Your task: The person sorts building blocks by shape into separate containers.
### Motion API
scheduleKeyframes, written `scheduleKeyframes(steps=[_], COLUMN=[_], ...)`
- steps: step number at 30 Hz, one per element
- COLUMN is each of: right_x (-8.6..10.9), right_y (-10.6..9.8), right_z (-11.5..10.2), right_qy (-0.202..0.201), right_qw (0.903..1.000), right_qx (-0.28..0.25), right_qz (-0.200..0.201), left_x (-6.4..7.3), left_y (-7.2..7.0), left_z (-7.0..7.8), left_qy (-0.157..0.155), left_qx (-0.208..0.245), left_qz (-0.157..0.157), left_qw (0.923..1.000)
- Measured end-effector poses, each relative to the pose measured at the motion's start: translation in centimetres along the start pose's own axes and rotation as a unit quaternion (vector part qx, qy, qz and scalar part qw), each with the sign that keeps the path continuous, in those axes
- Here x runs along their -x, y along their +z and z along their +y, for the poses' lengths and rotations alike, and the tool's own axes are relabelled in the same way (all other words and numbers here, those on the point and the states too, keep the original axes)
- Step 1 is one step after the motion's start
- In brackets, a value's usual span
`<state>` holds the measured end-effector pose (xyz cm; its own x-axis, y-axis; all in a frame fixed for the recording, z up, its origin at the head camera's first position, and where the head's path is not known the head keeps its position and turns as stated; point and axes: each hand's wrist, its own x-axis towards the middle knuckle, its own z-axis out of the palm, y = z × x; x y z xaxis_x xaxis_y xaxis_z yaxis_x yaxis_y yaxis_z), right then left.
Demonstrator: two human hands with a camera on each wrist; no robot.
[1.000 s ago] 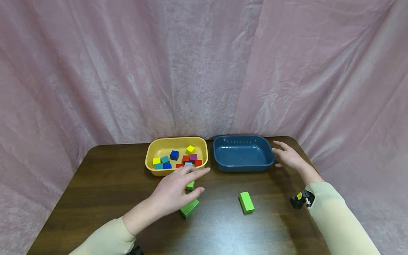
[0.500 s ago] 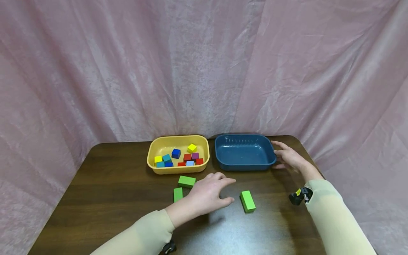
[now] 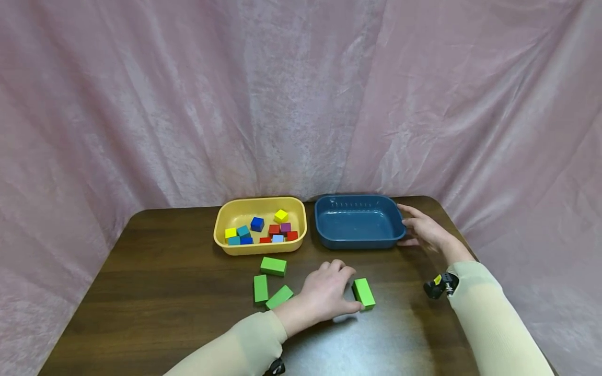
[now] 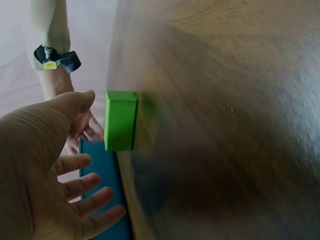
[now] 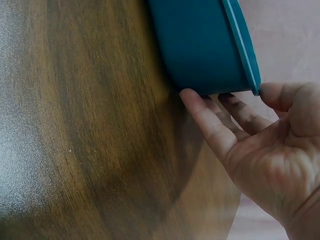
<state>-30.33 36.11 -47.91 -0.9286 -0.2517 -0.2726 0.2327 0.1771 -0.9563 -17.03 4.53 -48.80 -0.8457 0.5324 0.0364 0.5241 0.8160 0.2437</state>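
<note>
My left hand (image 3: 326,293) is low over the table, fingers spread, with the rightmost green block (image 3: 365,294) between its thumb and fingers. In the left wrist view a gap shows between the fingers and that green block (image 4: 120,122). At the right end of the blue plastic bin (image 3: 359,243), my right hand (image 3: 427,231) has its fingertips against the wall. The right wrist view shows the thumb at the rim of the bin (image 5: 210,50) and the fingers, fairly straight, along its side. Three more green blocks (image 3: 274,266) lie left of my left hand.
A yellow bin (image 3: 249,250) with several small coloured cubes (image 3: 257,224) stands left of the blue bin. Both sit at the back of the brown wooden table (image 3: 178,277), before a pink curtain (image 3: 301,104). The blue bin's inside is bare.
My left hand has moved right and down, from over the left green blocks to the rightmost one. My right hand has moved slightly inward, onto the blue bin's end.
</note>
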Motion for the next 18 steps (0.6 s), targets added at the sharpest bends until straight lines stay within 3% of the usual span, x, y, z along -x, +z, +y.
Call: scheduleKeyframes(steps=[9,18], right_x=[0.1,-0.2], right_y=[0.2,0.2], right_z=[-0.2,-0.2], right_qy=[0.000,0.005], right_qw=[1.0000,0.9999], right_qx=[-0.003,0.001], right_qz=[0.006,0.011], left_x=[-0.7,-0.8], left_y=[1.4,2.1], left_z=[1.0,0.8], left_qy=[-0.018,0.003], left_qx=[-0.040,-0.046], left_qz=[0.005,0.020], left_qw=[0.9990,0.9987])
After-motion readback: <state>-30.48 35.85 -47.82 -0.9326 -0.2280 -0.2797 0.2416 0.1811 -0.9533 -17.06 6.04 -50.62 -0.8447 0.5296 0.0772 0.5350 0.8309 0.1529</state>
